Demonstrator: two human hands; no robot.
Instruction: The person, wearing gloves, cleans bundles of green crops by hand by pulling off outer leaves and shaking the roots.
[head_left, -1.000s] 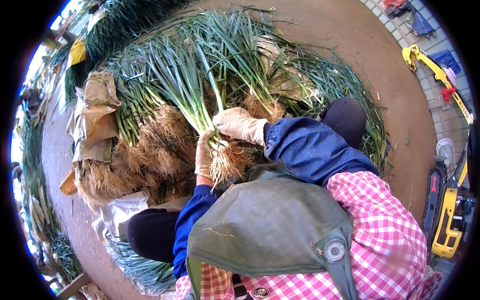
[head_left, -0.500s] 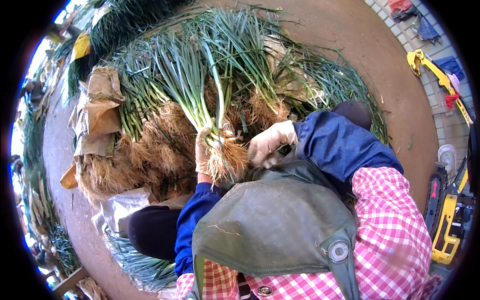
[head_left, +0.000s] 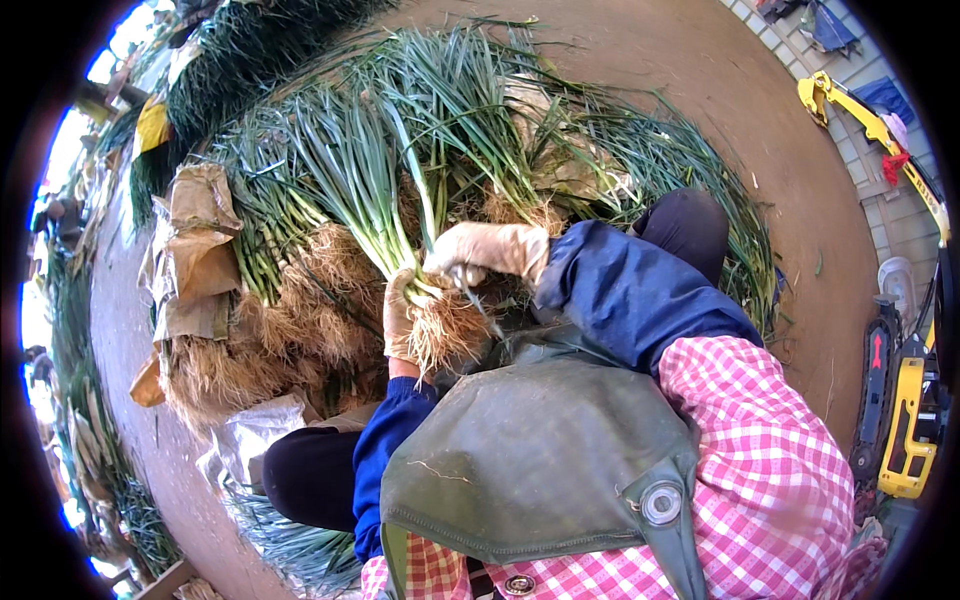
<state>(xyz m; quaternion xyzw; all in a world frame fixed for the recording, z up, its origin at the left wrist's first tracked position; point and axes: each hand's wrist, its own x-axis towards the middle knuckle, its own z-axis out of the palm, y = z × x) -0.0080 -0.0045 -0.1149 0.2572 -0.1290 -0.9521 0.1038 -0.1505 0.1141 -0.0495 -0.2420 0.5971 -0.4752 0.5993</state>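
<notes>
In the middle of the frame, the gloved left hand (head_left: 398, 318) is closed around the lower stems of a bunch of green stalks (head_left: 378, 215), which slants up toward the upper left; most of its fingers are hidden behind the stems, and the pale roots (head_left: 445, 328) hang out below its grip. The gloved right hand (head_left: 490, 250) lies at the right side of the stem bases, its fingers curled, their tips partly out of sight; whether they pinch the stems or the thin, blurred strand (head_left: 480, 303) beneath them, I cannot tell. More rooted stalks (head_left: 260, 235) lie left of centre, partly covered by brown paper (head_left: 200, 210), their leaves too tangled to separate. A green apron (head_left: 540, 440) fills the lower centre, cut off by the bottom edge, and hides much of the lap. At the right, the dark rim crops a yellow machine (head_left: 905, 430).
</notes>
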